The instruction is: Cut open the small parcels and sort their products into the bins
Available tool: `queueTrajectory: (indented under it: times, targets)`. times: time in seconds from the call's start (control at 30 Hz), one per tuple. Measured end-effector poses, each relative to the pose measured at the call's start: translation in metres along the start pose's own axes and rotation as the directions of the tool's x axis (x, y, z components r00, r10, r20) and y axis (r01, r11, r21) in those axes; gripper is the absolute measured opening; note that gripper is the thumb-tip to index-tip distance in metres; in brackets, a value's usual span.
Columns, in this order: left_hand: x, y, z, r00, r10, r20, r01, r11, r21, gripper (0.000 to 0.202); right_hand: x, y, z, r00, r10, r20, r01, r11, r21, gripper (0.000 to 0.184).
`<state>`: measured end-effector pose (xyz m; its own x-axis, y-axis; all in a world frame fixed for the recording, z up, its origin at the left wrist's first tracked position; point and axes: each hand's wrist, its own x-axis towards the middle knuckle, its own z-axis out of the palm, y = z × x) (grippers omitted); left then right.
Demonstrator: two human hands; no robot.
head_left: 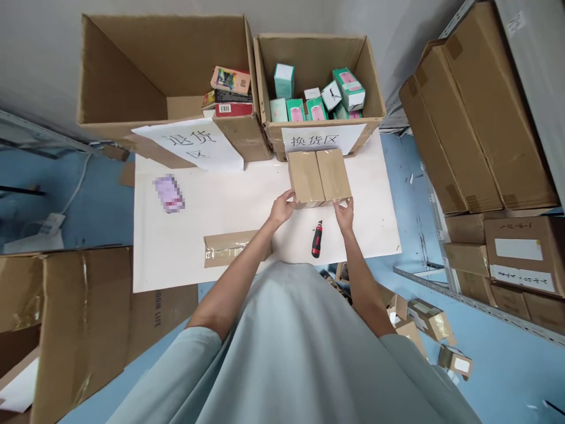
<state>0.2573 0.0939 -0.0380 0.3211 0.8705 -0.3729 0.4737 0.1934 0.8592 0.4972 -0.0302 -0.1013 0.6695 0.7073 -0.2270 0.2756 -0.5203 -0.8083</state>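
Note:
A small brown cardboard box (308, 176) with a seam down its middle is on the white table, close against the front of the right-hand carton. My left hand (283, 208) pinches its near left corner. At the near right corner, the fingers of my right hand (344, 214) close on the box edge. Between my forearms lies a red and black utility knife (316, 239), its blade end pointing away from me. A flat taped piece of cardboard (225, 247) sits partly under my left forearm.
Behind the table edge stand a large carton (121, 70) with a few colourful boxes and another carton (315, 47) holding several green-and-white boxes. Both have handwritten paper signs. A blurred purple item (169, 192) lies left. Stacked cartons (481, 118) fill the right side; more boxes lie on the floor.

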Motion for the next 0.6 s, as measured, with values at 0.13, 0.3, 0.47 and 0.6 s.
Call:
queueTrajectory:
  times: [0.13,0.3,0.47,0.6]
  targets:
    - [-0.043,-0.03,-0.041,0.992,0.113,-0.059,-0.113,0.994,0.009,0.057,-0.055,0.02,0.027,0.97,0.221,0.102,-0.198,0.961,-0.193,0.125]
    - [-0.128,-0.082,-0.131,0.948,0.108,-0.3,-0.036,0.971,0.235,0.051,-0.127,0.038,0.044,0.953,0.222,0.207,-0.106,0.881,-0.46,0.103]
    - [-0.184,-0.127,-0.196,0.904,-0.024,-0.427,0.134,0.964,0.23,0.053,-0.152,0.024,0.047,0.954,0.199,0.223,-0.082,0.892,-0.445,0.092]
    - [-0.201,-0.148,-0.215,0.936,-0.114,-0.332,0.16,0.98,0.116,0.046,-0.162,-0.005,0.049,0.958,0.136,0.253,-0.032,0.926,-0.377,0.084]
